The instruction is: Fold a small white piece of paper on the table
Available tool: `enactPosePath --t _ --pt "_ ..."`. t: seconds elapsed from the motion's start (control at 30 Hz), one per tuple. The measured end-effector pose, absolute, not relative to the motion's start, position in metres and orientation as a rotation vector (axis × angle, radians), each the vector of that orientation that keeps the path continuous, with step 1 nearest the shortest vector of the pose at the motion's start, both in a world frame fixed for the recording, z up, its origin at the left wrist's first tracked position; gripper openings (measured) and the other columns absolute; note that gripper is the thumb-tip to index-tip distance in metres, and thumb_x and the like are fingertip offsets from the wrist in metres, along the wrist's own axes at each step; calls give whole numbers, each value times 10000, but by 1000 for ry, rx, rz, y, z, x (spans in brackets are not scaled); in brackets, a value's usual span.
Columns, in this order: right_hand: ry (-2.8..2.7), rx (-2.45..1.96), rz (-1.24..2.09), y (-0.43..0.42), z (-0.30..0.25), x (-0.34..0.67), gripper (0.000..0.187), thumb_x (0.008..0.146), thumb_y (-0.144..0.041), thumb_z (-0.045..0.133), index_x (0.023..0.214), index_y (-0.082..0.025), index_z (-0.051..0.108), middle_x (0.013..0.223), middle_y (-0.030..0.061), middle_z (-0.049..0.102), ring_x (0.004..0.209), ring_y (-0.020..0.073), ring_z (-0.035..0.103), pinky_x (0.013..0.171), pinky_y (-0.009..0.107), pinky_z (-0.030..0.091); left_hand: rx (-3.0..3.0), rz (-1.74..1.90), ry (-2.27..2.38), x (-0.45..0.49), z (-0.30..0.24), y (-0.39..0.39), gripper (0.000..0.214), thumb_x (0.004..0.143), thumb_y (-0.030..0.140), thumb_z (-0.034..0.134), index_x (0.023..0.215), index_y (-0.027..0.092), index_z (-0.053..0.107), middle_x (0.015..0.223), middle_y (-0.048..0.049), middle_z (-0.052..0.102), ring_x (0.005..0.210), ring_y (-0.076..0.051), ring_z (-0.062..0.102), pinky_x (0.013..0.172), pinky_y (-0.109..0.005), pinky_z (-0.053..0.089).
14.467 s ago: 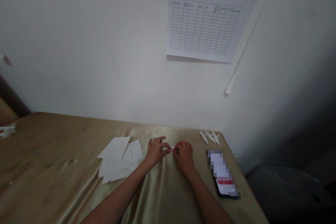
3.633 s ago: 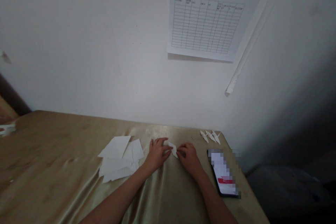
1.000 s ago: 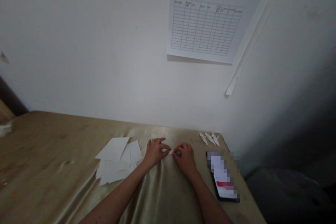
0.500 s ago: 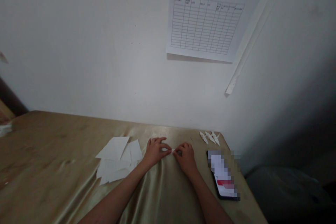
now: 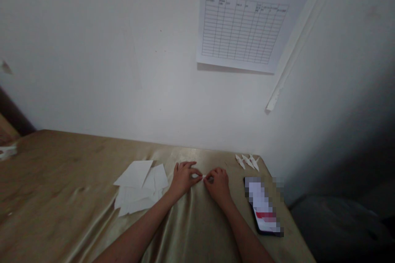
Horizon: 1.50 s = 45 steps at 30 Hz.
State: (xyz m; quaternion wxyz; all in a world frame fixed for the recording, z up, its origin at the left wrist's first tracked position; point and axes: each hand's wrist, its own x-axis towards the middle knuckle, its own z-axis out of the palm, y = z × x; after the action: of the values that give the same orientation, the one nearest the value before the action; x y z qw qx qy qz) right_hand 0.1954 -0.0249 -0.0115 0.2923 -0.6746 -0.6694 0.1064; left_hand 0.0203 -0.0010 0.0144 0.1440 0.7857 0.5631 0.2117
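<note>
Between my two hands is a small piece of white paper (image 5: 204, 177), mostly covered by the fingertips. My left hand (image 5: 184, 178) pinches its left end with thumb and forefinger, the other fingers reaching forward. At the right end, my right hand (image 5: 218, 181) pinches it too, with its fingers curled. Left of my left hand lies a loose pile of white paper sheets (image 5: 138, 197). Several small folded white paper pieces (image 5: 247, 162) with pointed ends lie in a row beyond my right hand, near the table's far right corner.
A phone (image 5: 262, 207) with a lit, partly blurred screen lies right of my right forearm. Gold satin cloth (image 5: 77, 181) covers the table, with creases near my arms. Behind it rises a white wall (image 5: 92, 70) bearing a printed table sheet (image 5: 240, 28). A dark object (image 5: 336, 226) stands beyond the right edge.
The view has shifted very slightly. Both hands keep their pinch on the small paper piece, with hardly any movement.
</note>
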Motion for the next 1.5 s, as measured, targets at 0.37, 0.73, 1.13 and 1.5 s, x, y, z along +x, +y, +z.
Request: enactPosePath --t 0.37,0.73,1.13,1.5 --pt "-1813 -1758 283 -27 -14 198 98 886 -301 685 871 -235 756 1077 89 695 1150 274 552 1050 376 350 2270 600 1635 21 14 -2 104 840 374 788 936 397 820 1416 2 648 1355 -320 506 1200 -623 216" --pt "-1817 -1753 233 -28 -13 194 80 873 -273 676 836 -236 737 1046 88 694 1115 282 558 1020 383 367 2298 637 1574 15 6 4 107 822 446 797 921 418 825 1400 6 657 1337 -320 505 1198 -616 212" --pt "-1829 -1712 241 -31 -15 196 143 890 -308 685 1014 -259 736 1092 76 681 1144 275 546 1063 384 343 2297 659 1581 15 3 3 97 826 432 795 915 400 819 1388 3 658 1331 -314 509 1202 -635 192" --pt "-1844 -1762 247 -27 -16 196 204 860 -266 700 1056 -305 745 1128 63 692 1158 278 550 1035 380 348 2310 633 1588 16 2 3 104 832 401 787 933 389 807 1416 -3 635 1353 -322 492 1196 -662 178"
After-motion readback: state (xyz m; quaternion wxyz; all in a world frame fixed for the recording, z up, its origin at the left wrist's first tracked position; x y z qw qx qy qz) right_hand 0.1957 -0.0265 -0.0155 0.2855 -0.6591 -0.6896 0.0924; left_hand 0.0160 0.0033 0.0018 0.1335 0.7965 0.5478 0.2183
